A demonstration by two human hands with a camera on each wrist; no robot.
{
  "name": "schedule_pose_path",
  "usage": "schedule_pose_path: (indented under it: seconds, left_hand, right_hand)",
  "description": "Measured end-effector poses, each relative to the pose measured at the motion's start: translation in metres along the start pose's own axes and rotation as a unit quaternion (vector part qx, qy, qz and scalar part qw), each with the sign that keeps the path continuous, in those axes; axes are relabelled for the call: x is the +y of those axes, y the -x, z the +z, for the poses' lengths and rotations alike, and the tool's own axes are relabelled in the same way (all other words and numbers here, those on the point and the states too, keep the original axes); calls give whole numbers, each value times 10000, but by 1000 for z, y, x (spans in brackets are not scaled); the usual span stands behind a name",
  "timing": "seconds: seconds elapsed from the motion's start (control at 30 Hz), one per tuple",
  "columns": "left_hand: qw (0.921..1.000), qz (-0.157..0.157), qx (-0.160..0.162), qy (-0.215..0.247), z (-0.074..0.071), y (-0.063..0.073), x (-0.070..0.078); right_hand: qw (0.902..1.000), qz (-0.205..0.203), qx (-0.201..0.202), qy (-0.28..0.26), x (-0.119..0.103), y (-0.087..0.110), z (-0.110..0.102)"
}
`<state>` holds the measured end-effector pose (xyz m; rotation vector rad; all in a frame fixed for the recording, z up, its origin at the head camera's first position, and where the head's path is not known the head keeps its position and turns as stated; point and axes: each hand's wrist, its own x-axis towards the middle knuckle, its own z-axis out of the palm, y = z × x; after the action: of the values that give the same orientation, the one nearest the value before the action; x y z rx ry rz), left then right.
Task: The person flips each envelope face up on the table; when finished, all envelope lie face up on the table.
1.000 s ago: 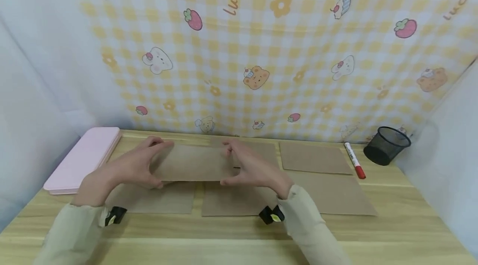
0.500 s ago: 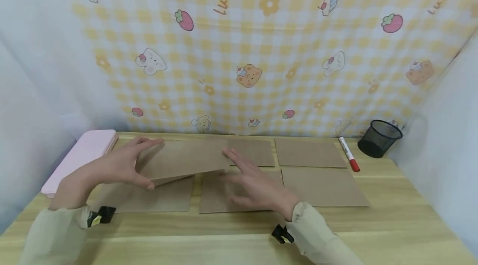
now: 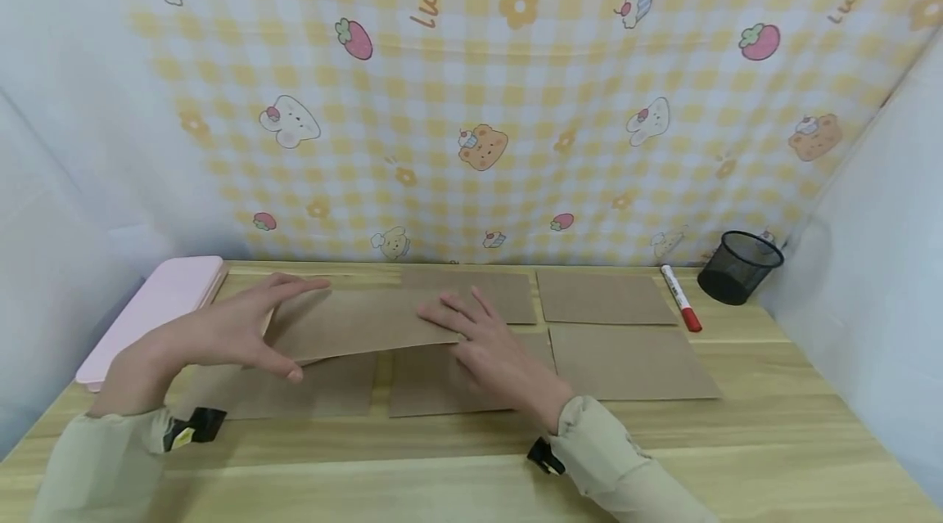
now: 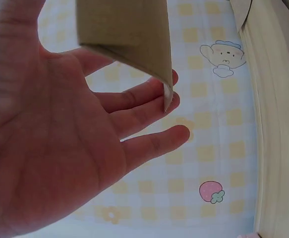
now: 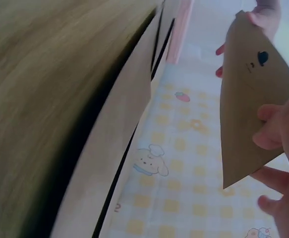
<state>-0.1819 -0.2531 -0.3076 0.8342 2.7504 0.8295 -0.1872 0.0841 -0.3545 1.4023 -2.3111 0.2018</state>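
Observation:
A brown kraft-paper card [image 3: 354, 322] is tilted above the table, its right side higher than the cards under it. My left hand [image 3: 228, 335] holds its left end, thumb at the near edge and fingertips at the far edge. In the left wrist view the card's end [image 4: 127, 37] bends against the fingertips. My right hand [image 3: 494, 347] pinches the right end, fingers on top and thumb below. The right wrist view shows the card's underside [image 5: 243, 109] with a small dark-blue mark. Under it lie a left front card [image 3: 295, 396] and a middle front card [image 3: 449, 384].
More brown cards lie flat: front right [image 3: 633, 363], back right [image 3: 606, 296] and back middle [image 3: 508, 298]. A pink case [image 3: 151, 314] is at the left. A red-capped marker [image 3: 679, 298] and a black mesh cup [image 3: 739, 268] stand at the right, before a checked curtain [image 3: 412, 114].
My right hand let go of the card's right end, moved away, then came back and pinched it. My left hand kept its hold and shifted slightly left; the card tilted.

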Motion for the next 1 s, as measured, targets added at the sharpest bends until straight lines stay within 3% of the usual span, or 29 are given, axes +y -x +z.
schedule_pose_path:
  seconds: [0.13,0.37,0.73,1.0]
  left_hand:
    - [9999,103,30,-13,2,0,-1]
    - [9993,365,19,-43,5,-3,0]
    - [9995,260,-137,86,8,-4,3]
    - [9994,158,-50,315,9,-7,1]
  right_hand:
    - [9988,-245,276,331,2,-1,-2]
    - [9969,-206,557,517,2,-3,-8]
    - [9919,-196,1221,295,4,-4,-6]
    - [9894,-168,1352,498,7,-4,-7]
